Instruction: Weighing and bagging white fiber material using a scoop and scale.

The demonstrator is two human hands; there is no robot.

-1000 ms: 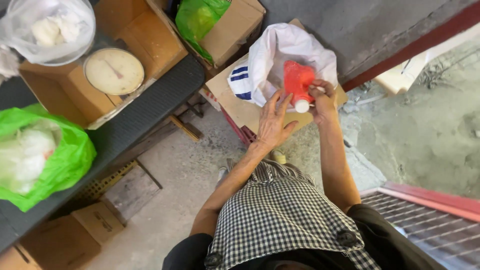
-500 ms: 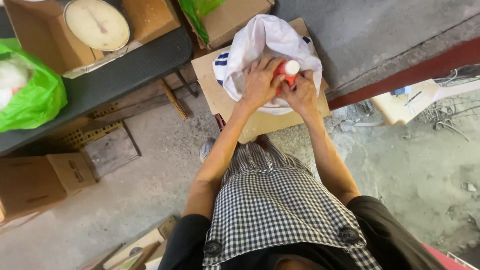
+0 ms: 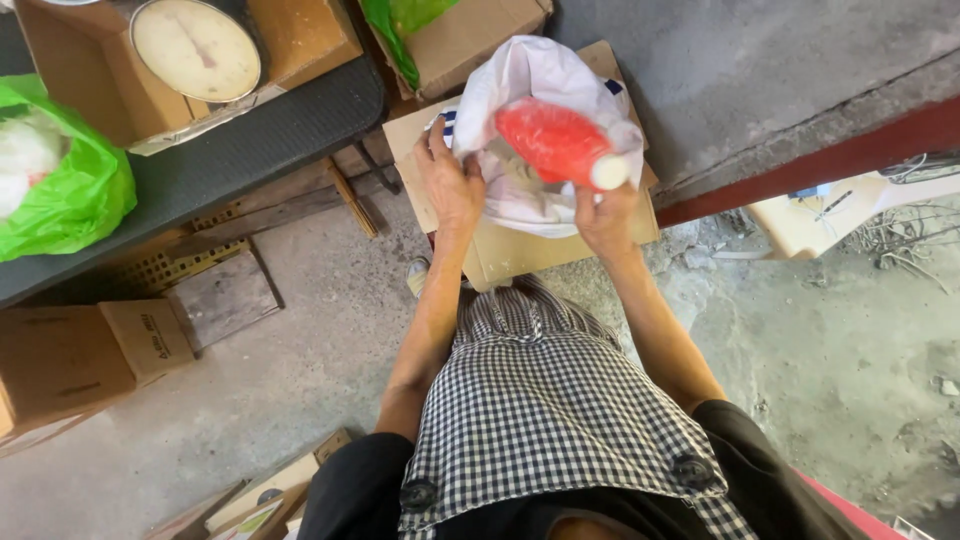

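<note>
Here, the right hand [image 3: 607, 218] clamped the red bottle [image 3: 555, 142] by its white cap. At nine o'clock of it, the left hand [image 3: 450, 182] gripped the white bag [image 3: 540, 75].

A dark table [image 3: 250, 150] carried a cardboard box [image 3: 300, 40] with a round scale [image 3: 195, 47] and a green bag [image 3: 70, 190]. On the concrete floor [image 3: 300, 340] stood, it seemed, more cardboard boxes [image 3: 80, 355].
</note>
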